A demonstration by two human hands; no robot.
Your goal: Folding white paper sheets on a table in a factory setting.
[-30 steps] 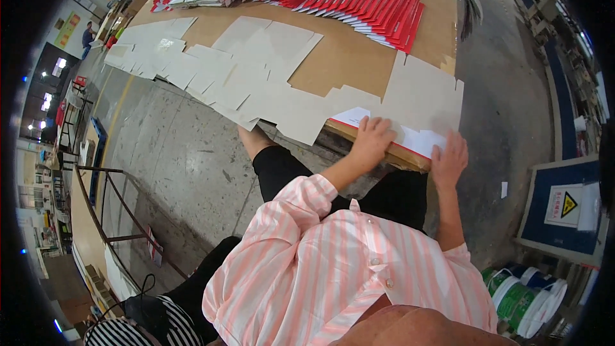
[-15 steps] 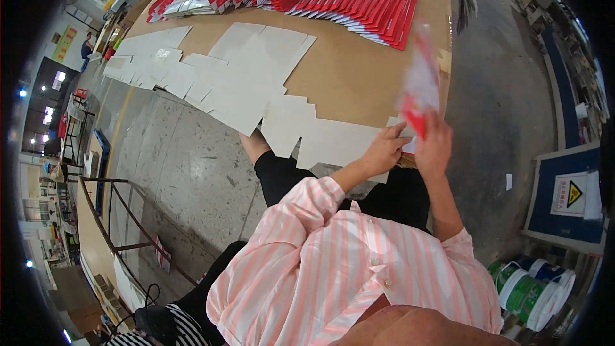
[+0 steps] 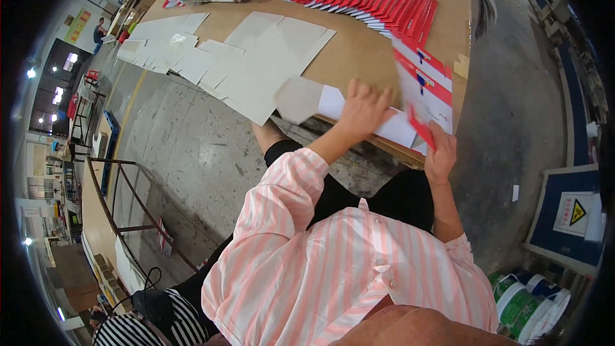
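My right hand (image 3: pixel 441 154) grips the near end of a red-and-white printed cardboard carton (image 3: pixel 426 86), which stands tilted at the table's right edge. Its fingers are wrapped round the red border. Just to the left, my left hand (image 3: pixel 364 112) has its fingers spread over a white card panel (image 3: pixel 397 129) by the front edge. Beyond that hand, a pale grey flap (image 3: pixel 298 99) juts out over the edge, slightly blurred. Whether panel, flap and carton are one piece, I cannot tell.
Flat white card blanks (image 3: pixel 256 51) overlap along the brown tabletop (image 3: pixel 365 45). A fanned row of red folded cartons (image 3: pixel 378 0) lies at the back. A metal frame (image 3: pixel 122 195) is on the left, a blue board with a warning sign (image 3: pixel 567 218) and buckets (image 3: pixel 528 307) on the right.
My left hand has moved left and away from my right hand, its fingers spreading. The carton, blurred before, now shows its printed face. The white blanks nearest me have changed place.
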